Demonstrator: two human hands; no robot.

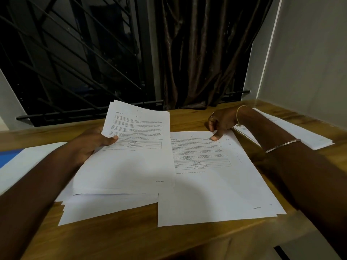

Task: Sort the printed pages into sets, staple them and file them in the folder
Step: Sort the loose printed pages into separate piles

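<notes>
- My left hand (90,147) gripped a thin sheaf of printed pages (135,151): the thumb lay across the front and the other fingers were curled behind, out of sight.
- That sheaf was lifted at its far end and tilted toward me. Its near edge rested over some loose sheets (105,209) fanned out on the table (187,117).
- The top page of the sheaf showed blocks of text, a small grid and a handwritten mark near its head. The print was too small to read.
- My right hand (222,121) had its fingers (211,126) curled in and held nothing. Only the thumb tip pressed flat on the head of the right pile (216,184).
- The right pile lay flat just beside the held sheaf, whose right edge overlapped it, and its corners were slightly out of line.
- A third pile (296,134) lay further right on the table, partly hidden behind my right forearm.
- At the left edge a white sheet (28,162) lay over a blue thing (9,156); I could not tell whether that was the folder.
- I wore a ring (212,117), a thin bracelet (237,115) at the wrist and a metal bangle (281,145) up the forearm.
- Beyond the table hung a dark curtain (197,53) beside a barred window (75,53).
</notes>
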